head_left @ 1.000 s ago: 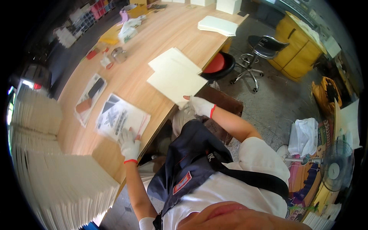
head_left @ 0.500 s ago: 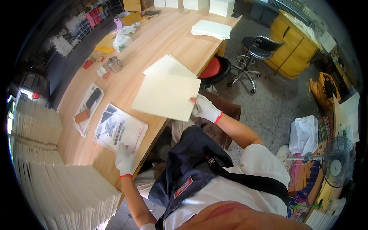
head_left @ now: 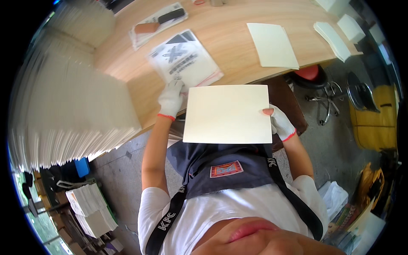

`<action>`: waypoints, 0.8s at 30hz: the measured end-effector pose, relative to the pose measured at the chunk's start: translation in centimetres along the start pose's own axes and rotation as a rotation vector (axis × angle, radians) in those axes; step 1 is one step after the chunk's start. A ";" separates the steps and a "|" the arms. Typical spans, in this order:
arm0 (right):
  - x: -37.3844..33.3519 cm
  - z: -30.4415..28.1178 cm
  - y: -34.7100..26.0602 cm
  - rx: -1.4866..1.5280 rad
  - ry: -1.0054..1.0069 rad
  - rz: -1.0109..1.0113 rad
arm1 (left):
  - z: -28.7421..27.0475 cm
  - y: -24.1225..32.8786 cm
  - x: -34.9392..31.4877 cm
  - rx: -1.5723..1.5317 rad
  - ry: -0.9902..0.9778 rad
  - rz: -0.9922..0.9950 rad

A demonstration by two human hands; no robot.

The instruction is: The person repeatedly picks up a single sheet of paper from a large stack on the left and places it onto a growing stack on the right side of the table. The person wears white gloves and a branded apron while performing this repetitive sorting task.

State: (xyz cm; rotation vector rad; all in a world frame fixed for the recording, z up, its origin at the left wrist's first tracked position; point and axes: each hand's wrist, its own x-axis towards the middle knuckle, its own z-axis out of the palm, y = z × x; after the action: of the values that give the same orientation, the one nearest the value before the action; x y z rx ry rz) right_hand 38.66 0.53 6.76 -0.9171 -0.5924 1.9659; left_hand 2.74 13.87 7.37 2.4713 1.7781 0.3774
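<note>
Cream rectangular sheet gets pinched by the white-gloved right hand; white-gloved left hand touches flat printed white packet, can't tell its grip tbh.

The head-worn fisheye camera points steeply downward, close above the white shirt, with left hand and right hand at mid-range and the table beyond (straight edges bow toward the frame's rim).

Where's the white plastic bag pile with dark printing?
In the head view, the pile sits left of centre on the pale wooden table, white-gloved left hand at its near edge, tall cream sheet stack further left.
</note>
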 end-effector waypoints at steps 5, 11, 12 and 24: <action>0.6 0.3 0.4 0.006 0.012 -0.013 | 0.4 -1.0 -0.7 -0.048 0.073 0.004; 2.2 0.8 0.9 0.163 -0.038 -0.105 | 0.6 -1.7 -1.4 -0.201 0.129 -0.023; 2.9 0.6 1.6 0.209 -0.020 -0.153 | 0.4 -1.5 -1.4 -0.239 0.120 -0.049; 3.1 -1.1 1.3 0.156 -0.007 -0.105 | -0.5 -1.6 -1.6 -0.289 0.227 -0.113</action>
State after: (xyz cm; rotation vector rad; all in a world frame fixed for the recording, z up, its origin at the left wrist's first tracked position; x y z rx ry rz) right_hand 37.74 2.55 4.00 -0.7679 -0.4738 1.8929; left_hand 0.61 12.85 7.28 2.1913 1.7811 0.8688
